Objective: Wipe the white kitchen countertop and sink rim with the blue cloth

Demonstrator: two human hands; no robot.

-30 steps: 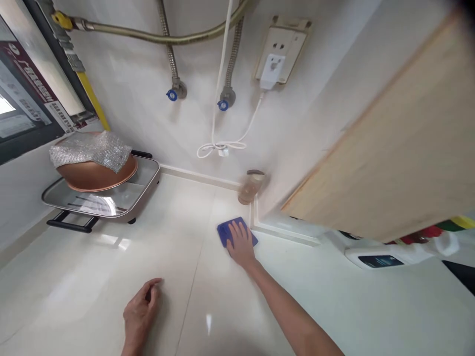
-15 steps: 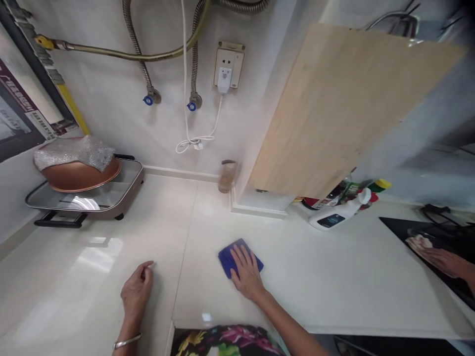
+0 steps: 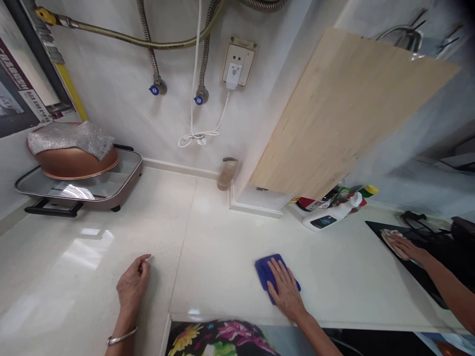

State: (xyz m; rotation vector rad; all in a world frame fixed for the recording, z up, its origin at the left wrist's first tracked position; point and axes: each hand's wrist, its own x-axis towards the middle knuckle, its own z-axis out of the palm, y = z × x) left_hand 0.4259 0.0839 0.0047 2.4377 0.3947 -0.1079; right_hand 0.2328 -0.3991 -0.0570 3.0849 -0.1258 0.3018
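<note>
1. The person's right hand point(image 3: 287, 292) lies flat, palm down with fingers spread, on a folded dark-blue cloth point(image 3: 263, 270). It presses the cloth onto the glossy cream stone counter point(image 3: 222, 232) and grips nothing; the cloth's far-left corner shows past the fingertips.
2. The left hand point(image 3: 133, 284) rests well apart to the left, loosely curled with thumb and forefinger close together. It holds nothing, and its knuckles and fingertips touch the counter. A thin silver bangle point(image 3: 121, 336) circles that wrist.
3. Beyond the right hand and a little to its right, a white plastic spray bottle with a dark label point(image 3: 327, 218) lies on its side. It sits below the lower edge of a large pale wooden board point(image 3: 349, 109) that leans against the wall.
4. Far to the right of the right hand, another person's hand point(image 3: 405, 245) rests on a pinkish rag point(image 3: 389, 236) spread on a black glass cooktop point(image 3: 421, 269).
5. Beyond both hands, a small brownish glass jar point(image 3: 226, 174) stands in the wall corner, under a beige wall socket with a white plug point(image 3: 237, 62).
6. Far beyond and to the left of the left hand, a copper-coloured pan point(image 3: 76, 165) draped with a silver mesh cloth point(image 3: 70, 137) sits in a shiny metal tray point(image 3: 128, 183).
</note>
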